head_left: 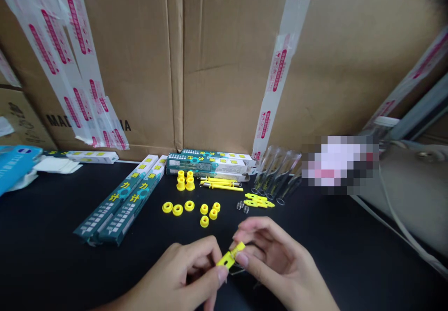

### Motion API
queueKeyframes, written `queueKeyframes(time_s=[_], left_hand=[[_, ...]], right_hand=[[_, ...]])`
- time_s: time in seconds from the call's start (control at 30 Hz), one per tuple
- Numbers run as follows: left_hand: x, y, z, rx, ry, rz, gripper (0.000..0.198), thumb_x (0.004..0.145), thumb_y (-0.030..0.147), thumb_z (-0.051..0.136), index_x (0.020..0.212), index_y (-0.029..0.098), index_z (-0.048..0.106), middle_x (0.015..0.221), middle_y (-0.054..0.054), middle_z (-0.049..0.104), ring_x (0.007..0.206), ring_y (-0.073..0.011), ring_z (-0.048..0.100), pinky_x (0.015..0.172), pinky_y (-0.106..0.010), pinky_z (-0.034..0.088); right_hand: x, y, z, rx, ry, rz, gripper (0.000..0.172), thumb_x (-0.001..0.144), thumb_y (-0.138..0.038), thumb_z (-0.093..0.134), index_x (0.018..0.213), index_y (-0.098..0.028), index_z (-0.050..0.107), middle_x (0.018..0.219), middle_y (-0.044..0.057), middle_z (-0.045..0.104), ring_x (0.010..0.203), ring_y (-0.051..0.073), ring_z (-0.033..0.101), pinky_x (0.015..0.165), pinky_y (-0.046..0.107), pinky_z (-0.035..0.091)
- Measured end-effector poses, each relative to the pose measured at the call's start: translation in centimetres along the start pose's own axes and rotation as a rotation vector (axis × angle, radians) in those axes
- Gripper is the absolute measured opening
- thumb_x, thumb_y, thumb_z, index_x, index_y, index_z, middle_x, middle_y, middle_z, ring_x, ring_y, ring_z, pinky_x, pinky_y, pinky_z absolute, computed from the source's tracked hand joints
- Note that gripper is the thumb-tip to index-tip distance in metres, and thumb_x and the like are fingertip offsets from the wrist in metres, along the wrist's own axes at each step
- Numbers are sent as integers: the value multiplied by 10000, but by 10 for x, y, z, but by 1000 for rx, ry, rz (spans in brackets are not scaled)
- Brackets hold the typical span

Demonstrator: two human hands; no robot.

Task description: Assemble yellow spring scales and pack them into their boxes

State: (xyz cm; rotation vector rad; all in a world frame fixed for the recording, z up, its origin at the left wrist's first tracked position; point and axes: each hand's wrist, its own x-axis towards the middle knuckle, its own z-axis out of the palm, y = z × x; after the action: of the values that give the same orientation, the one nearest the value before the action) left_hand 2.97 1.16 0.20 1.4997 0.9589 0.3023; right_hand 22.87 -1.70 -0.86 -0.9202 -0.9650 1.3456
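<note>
My left hand [185,271] pinches the wide, slotted end of a small flat yellow plastic tab [225,261] between thumb and fingers. My right hand [280,264] grips the tab's narrower upper part, where a small metal spring [235,253] seems to sit around it. Thin wire-like lines show below the tab, partly hidden by the fingers. Beyond my right hand lie several loose small springs [240,205] beside several flat yellow tabs [257,197] of a similar shape.
Yellow rings [178,209], small yellow caps [204,221] and larger yellow caps [181,185] lie ahead. Yellow rods [224,187] and clear tubes [276,175] are behind. Printed boxes [114,203] lie left; large cardboard [217,68] walls the back. A blurred object [336,159] sits right.
</note>
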Motion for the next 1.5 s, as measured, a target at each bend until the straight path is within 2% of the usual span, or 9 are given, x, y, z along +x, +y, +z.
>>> queueKeyframes(time_s=[0.13,0.27,0.43,0.53,0.73,0.9,1.13,1.37,1.5], left_hand=[[3,-1,-1,13,2,59,293,986,488,530,845,231,520,602,84,584,336,-44,351,300,-137,211],[7,-2,0,-32,10,59,300,951,500,563,832,229,517,576,71,601,333,-55,376,311,-143,237],[9,-8,-2,-75,-40,60,412,927,609,598,984,201,598,634,22,711,357,-63,393,380,-160,303],[10,-10,-4,-136,-65,58,523,915,690,585,1075,194,617,628,7,730,345,-64,384,396,-171,306],[10,-12,-2,-275,15,46,620,889,775,555,922,163,648,576,-13,697,484,-129,626,468,-182,418],[11,-14,0,-330,55,60,614,823,774,645,848,161,660,651,-37,734,573,-169,702,562,-234,512],[14,-22,-2,-274,72,87,641,804,826,624,773,185,630,547,10,669,510,-136,632,521,-200,462],[14,-26,-3,-138,83,142,457,852,623,711,1038,217,617,546,82,623,498,-113,615,522,-176,432],[16,-26,-5,-75,88,75,478,855,618,663,1093,205,635,579,48,683,391,-92,494,448,-185,419]], right_hand=[[3,-1,1,-27,-109,132,312,717,-358,971,998,-281,860,863,21,831,800,163,757,781,241,601],[5,-2,1,-128,-162,164,228,722,-420,952,834,-237,876,778,34,830,748,185,757,786,267,598],[7,-5,-2,-146,-70,92,242,743,-440,936,861,-237,881,713,28,810,685,168,725,709,247,588],[9,-11,-8,-149,14,29,206,793,-413,910,912,-248,879,798,25,831,726,161,742,734,229,599],[12,-26,-18,-69,172,-36,262,743,-390,952,952,-246,885,931,37,860,780,152,774,776,173,628],[17,-23,-19,-8,197,-30,297,737,-389,956,980,-233,884,917,47,858,847,177,788,843,200,650],[19,-9,-20,72,141,52,272,790,-351,929,1021,-217,874,965,59,867,931,206,809,888,245,655],[20,-12,-22,119,232,25,298,736,-356,963,962,-183,875,940,62,865,880,231,828,843,272,689],[19,-16,-18,106,289,11,360,662,-372,1000,934,-172,878,995,68,857,850,243,830,814,279,704]])
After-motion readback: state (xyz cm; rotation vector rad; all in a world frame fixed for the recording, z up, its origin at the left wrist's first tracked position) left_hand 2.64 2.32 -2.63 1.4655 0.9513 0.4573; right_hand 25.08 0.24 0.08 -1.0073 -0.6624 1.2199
